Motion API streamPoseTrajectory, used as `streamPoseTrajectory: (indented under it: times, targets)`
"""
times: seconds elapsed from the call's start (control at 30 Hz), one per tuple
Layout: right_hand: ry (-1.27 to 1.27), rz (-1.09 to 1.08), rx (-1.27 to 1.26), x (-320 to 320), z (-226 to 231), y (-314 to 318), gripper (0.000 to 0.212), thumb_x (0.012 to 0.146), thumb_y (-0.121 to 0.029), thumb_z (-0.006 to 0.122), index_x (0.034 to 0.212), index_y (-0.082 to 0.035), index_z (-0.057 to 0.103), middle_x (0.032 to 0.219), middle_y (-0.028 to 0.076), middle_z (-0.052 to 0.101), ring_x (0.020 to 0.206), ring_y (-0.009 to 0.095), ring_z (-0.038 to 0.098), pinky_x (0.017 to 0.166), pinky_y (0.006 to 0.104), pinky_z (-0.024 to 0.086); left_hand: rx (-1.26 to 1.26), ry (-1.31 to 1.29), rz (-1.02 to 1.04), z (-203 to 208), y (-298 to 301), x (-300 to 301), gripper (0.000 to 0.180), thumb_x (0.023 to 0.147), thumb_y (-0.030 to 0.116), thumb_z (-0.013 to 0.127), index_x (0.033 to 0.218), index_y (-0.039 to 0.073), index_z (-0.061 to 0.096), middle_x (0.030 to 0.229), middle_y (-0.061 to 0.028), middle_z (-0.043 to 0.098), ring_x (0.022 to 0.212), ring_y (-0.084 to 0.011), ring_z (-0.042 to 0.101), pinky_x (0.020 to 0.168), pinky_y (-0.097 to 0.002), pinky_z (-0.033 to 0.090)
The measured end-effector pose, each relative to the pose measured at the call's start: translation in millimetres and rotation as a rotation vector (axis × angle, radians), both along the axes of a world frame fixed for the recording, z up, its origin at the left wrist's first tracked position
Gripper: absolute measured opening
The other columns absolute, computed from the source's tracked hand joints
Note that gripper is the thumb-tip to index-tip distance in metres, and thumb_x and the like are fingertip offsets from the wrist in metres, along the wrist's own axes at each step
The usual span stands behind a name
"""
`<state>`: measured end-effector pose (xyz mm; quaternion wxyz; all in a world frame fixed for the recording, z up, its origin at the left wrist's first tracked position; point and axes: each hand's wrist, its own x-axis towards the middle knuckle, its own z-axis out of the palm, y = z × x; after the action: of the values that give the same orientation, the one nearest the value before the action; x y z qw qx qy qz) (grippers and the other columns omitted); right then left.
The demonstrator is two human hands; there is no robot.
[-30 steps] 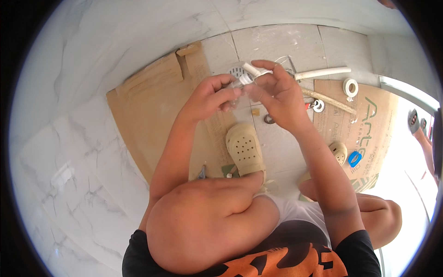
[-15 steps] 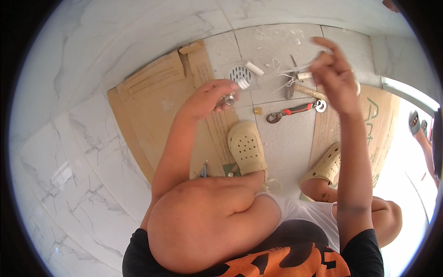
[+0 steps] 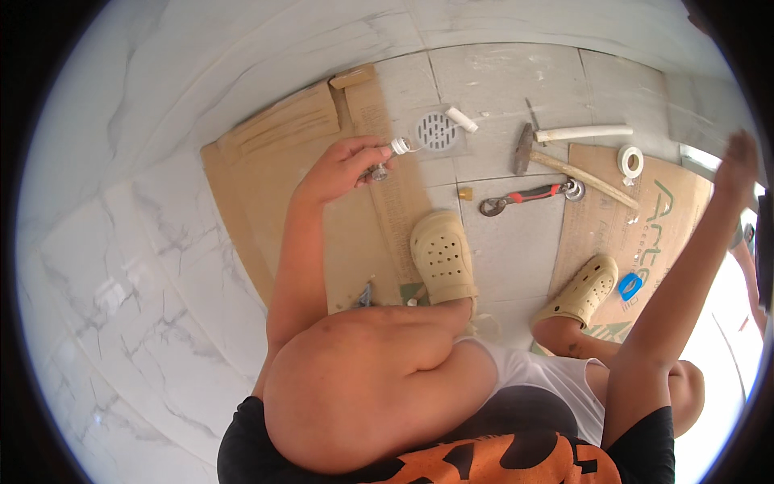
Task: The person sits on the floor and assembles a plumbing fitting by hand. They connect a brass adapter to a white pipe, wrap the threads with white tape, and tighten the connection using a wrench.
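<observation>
My left hand point(image 3: 343, 171) is closed around a small metal pipe fitting point(image 3: 378, 172) above the cardboard's right edge. White thread tape point(image 3: 400, 146) is wrapped on the fitting's end, and a thin loose strand curls off it. Far out to the right, my right hand point(image 3: 738, 165) is raised near the wall and smeared by motion; I cannot make out its fingers or anything in them. Beyond the left hand, a short white cylinder point(image 3: 462, 119) lies by the round slotted floor drain point(image 3: 436, 131).
On the tiles lie a hammer point(image 3: 580, 178), a white tube point(image 3: 584, 132), a red-and-black wrench point(image 3: 532, 194) and a small brass-coloured piece point(image 3: 465, 194). A white tape roll point(image 3: 630, 162) and a blue ring point(image 3: 630, 286) rest on the right cardboard point(image 3: 601, 218). Another cardboard sheet point(image 3: 322, 218) spreads at left.
My right hand has swung outward to the right, away from the tools. White strands that stretched near it are no longer visible there. My left hand keeps the fitting, shifted slightly left.
</observation>
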<state>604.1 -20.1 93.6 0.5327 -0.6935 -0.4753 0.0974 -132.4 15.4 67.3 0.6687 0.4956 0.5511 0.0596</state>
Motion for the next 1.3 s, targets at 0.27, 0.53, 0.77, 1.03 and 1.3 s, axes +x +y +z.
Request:
streamPoseTrajectory:
  times: [0.27,0.53,0.77,1.03,1.3]
  targets:
    - [0.694,0.825,-0.463,-424.7,-27.9,-26.3,0.081,0.091,-0.018,0.087,0.157,-0.004,0.043,0.121,0.010,0.077,0.092,0.011,0.071,0.082,0.0270,0.060,0.080,-0.047,-0.116,4.2,0.0,43.5,0.033,0.105,0.033,0.065,0.099,0.003,0.074,0.080,-0.0009,0.067,0.057,-0.0069,0.053,0.052,-0.0241,0.040]
    - [0.885,0.790,-0.613,-456.9,-12.2,-28.7,0.057,0.099,-0.008,0.078,0.148,0.000,0.051,0.082,0.001,0.068,0.078,0.008,0.062,0.070,0.0259,0.051,-0.254,-0.315,0.084,9.0,-6.1,45.3,0.033,0.105,0.034,0.066,0.096,0.003,0.075,0.082,-0.0009,0.069,0.056,-0.0069,0.054,0.051,-0.0233,0.040]
    - [0.469,0.889,-0.532,-397.7,-3.2,-15.6,0.047,0.100,0.000,0.071,0.145,-0.004,0.058,0.077,-0.006,0.054,0.073,0.005,0.052,0.071,0.0226,0.047,-0.152,-0.179,-0.230,-4.8,-11.2,49.2,0.037,0.109,0.034,0.057,0.100,0.003,0.073,0.080,-0.0014,0.067,0.060,-0.0070,0.056,0.051,-0.0229,0.040]
    - [0.628,0.116,0.024,-180.3,16.6,19.3,0.042,0.109,-0.014,0.061,0.148,0.003,0.057,0.116,0.008,0.071,0.093,0.010,0.062,0.089,0.0256,0.053,-0.056,-0.031,0.021,-13.3,-3.5,0.6,0.040,0.110,0.038,0.052,0.103,0.004,0.072,0.076,-0.0021,0.065,0.061,-0.0082,0.054,0.053,-0.0252,0.039]
    - [-0.098,0.698,-0.536,-257.4,-24.6,8.0,0.037,0.105,-0.015,0.061,0.143,-0.013,0.066,0.125,0.010,0.076,0.109,0.022,0.072,0.098,0.0392,0.057,-0.159,-0.246,0.192,-12.3,-4.0,24.6,0.039,0.109,0.038,0.052,0.102,0.005,0.072,0.071,-0.0037,0.064,0.059,-0.0097,0.052,0.053,-0.0274,0.038]
